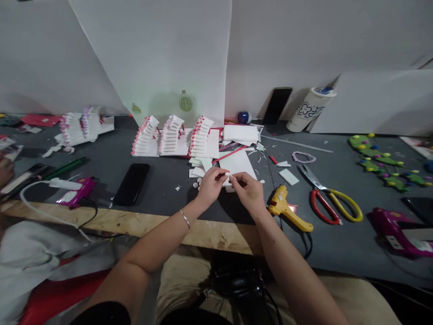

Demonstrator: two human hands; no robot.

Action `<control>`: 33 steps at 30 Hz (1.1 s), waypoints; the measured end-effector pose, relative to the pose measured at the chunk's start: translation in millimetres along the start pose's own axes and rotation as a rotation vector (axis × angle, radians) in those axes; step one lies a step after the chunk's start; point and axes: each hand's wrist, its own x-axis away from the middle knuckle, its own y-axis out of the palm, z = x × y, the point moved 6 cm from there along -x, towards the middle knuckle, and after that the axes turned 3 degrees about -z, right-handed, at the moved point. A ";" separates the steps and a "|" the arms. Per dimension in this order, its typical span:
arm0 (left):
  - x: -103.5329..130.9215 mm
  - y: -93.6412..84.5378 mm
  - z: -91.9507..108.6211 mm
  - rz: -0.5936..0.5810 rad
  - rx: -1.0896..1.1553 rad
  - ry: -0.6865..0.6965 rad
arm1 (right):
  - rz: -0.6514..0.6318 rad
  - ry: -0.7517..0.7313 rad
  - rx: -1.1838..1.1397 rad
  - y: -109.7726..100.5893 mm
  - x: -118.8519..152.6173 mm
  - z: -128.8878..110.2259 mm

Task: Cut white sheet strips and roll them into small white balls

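Observation:
My left hand (212,184) and my right hand (248,190) meet over the table's front part, fingertips pinched on a small white piece (228,174) between them. Its exact shape is too small to tell. Beneath and behind the hands lies a white sheet (241,161). Small white scraps (199,172) are scattered just left of it. To the right of my right hand rests a yellow glue gun (287,208). Beyond the hands, white fanned strips with red tips (199,136) stand in a row with two similar pieces.
Scissors (324,194) with red and yellow handles lie right of the glue gun. A black phone (131,184) lies to the left, near a magenta power strip (77,192). A tumbler (308,110) stands at the back. Another person's hand (6,169) shows at far left.

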 end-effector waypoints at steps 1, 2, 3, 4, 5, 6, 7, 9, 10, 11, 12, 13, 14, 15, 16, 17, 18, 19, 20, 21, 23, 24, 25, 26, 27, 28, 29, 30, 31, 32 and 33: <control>0.0 -0.4 -0.1 0.007 -0.003 -0.003 | -0.005 -0.006 0.000 0.4 0.3 -0.6; 0.2 -0.6 -0.1 0.013 -0.007 -0.006 | -0.009 -0.013 0.001 0.9 0.6 -1.2; 0.4 -0.6 -0.1 0.018 -0.011 -0.008 | -0.013 -0.018 0.002 1.3 0.8 -1.7; 0.7 -0.5 -0.1 0.025 -0.015 -0.011 | -0.016 -0.023 0.004 1.8 1.0 -2.1; 1.1 -0.3 -0.1 0.036 -0.021 -0.014 | -0.017 -0.025 0.005 2.3 1.1 -2.4; 1.6 0.0 -0.1 0.049 -0.027 -0.019 | -0.018 -0.027 0.005 2.7 1.1 -2.6; 2.2 0.4 0.0 0.063 -0.035 -0.025 | -0.017 -0.027 0.006 3.0 1.1 -2.6; 3.4 1.9 0.4 0.083 -0.054 -0.034 | -0.006 -0.021 0.011 3.0 0.9 -2.0; 4.0 3.0 0.7 0.084 -0.063 -0.035 | 0.004 -0.016 0.014 2.7 0.8 -1.5; 4.4 4.2 1.3 0.078 -0.069 -0.033 | 0.014 -0.010 0.018 2.2 0.5 -0.8; 4.7 5.3 1.9 0.068 -0.071 -0.027 | 0.023 -0.004 0.020 1.6 0.3 0.1; 4.8 6.0 2.5 0.058 -0.070 -0.019 | 0.029 0.001 0.021 1.1 0.0 0.9; 4.9 6.0 3.0 0.051 -0.064 -0.012 | 0.031 0.005 0.020 0.7 -0.3 1.7; 4.7 5.4 3.2 0.047 -0.056 -0.006 | 0.030 0.006 0.019 0.4 -0.6 2.4; 4.5 4.2 3.1 0.046 -0.046 -0.002 | 0.024 0.006 0.016 0.4 -0.9 3.0; 4.2 2.8 2.8 0.044 -0.036 0.000 | 0.016 0.005 0.013 0.5 -1.1 3.4; 3.7 1.3 2.3 0.041 -0.030 0.002 | 0.005 0.002 0.009 0.7 -1.3 3.8; 3.2 0.1 1.7 0.034 -0.026 0.004 | -0.008 -0.001 0.004 1.2 -1.5 4.0; 2.7 -0.7 1.1 0.022 -0.024 0.006 | -0.020 -0.005 -0.001 1.6 -1.5 4.2; 2.2 -1.0 0.7 0.004 -0.024 0.009 | -0.031 -0.009 -0.006 2.1 -1.6 4.3; 1.5 -0.4 0.9 -0.040 -0.040 0.021 | -0.047 -0.014 -0.012 2.9 -1.5 4.7; 1.3 0.4 1.7 -0.064 -0.055 0.031 | -0.052 -0.015 -0.014 3.1 -1.5 4.9; 1.4 1.2 3.0 -0.084 -0.074 0.044 | -0.057 -0.015 -0.016 3.3 -1.5 5.1; 1.5 1.7 4.6 -0.096 -0.095 0.057 | -0.059 -0.014 -0.018 3.4 -1.4 5.3; 1.7 1.7 6.2 -0.098 -0.113 0.067 | -0.062 -0.013 -0.022 3.6 -1.3 5.5; 1.9 1.4 7.6 -0.092 -0.124 0.074 | -0.064 -0.013 -0.026 3.7 -1.1 5.7; 2.1 0.9 8.5 -0.080 -0.126 0.077 | -0.065 -0.012 -0.032 3.8 -1.0 5.8; 2.1 0.3 8.9 -0.065 -0.118 0.075 | -0.065 -0.011 -0.037 3.9 -0.8 6.0; 2.1 -0.2 8.4 -0.052 -0.099 0.068 | -0.065 -0.011 -0.043 4.1 -0.6 6.1; 1.8 -0.4 7.0 -0.043 -0.070 0.057 | -0.065 -0.011 -0.048 4.2 -0.4 6.1; 1.5 -0.4 4.9 -0.038 -0.035 0.040 | -0.065 -0.014 -0.052 4.3 -0.3 6.0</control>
